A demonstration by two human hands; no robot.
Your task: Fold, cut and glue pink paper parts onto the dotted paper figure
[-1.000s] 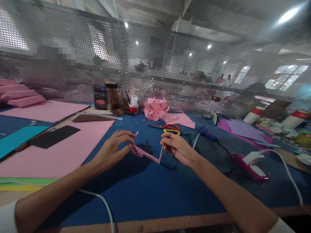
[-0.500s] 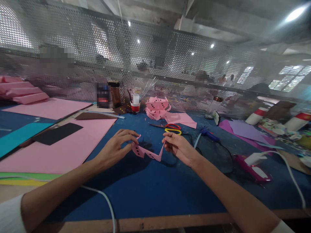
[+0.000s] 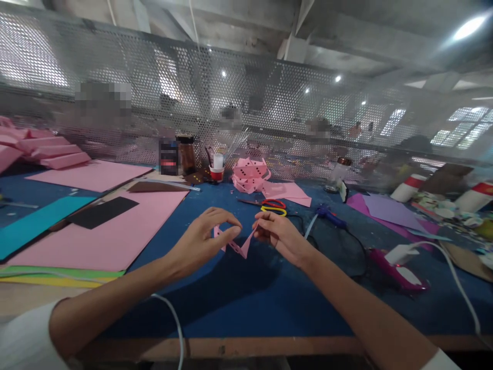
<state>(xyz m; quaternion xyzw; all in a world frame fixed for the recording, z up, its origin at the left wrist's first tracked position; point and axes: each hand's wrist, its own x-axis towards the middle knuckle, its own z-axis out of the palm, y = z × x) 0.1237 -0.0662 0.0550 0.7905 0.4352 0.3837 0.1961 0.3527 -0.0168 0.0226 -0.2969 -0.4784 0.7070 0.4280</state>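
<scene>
A folded pink paper strip (image 3: pixel 244 248) with dark spots hangs between my two hands above the blue table. My right hand (image 3: pixel 275 232) pinches its right end between thumb and fingertips. My left hand (image 3: pixel 210 234) is over the strip's left part, thumb and index finger curved with their tips apart; the strip shows behind the thumb, and whether other fingers touch it is hidden. Behind the hands lie scissors (image 3: pixel 274 207) with red and yellow handles, and a spotted pink folded paper piece (image 3: pixel 250 174).
Pink sheets (image 3: pixel 103 236) and a black piece (image 3: pixel 103 211) lie at the left. At the right are a blue glue gun (image 3: pixel 332 216), a magenta power strip (image 3: pixel 400 272) and purple paper (image 3: pixel 391 209). A perforated metal screen (image 3: pixel 269 103) stands behind.
My left hand has moved right, closer to my right hand, and its thumb and index finger have left the strip's left end. The strip is folded more sharply. The view has shifted slightly.
</scene>
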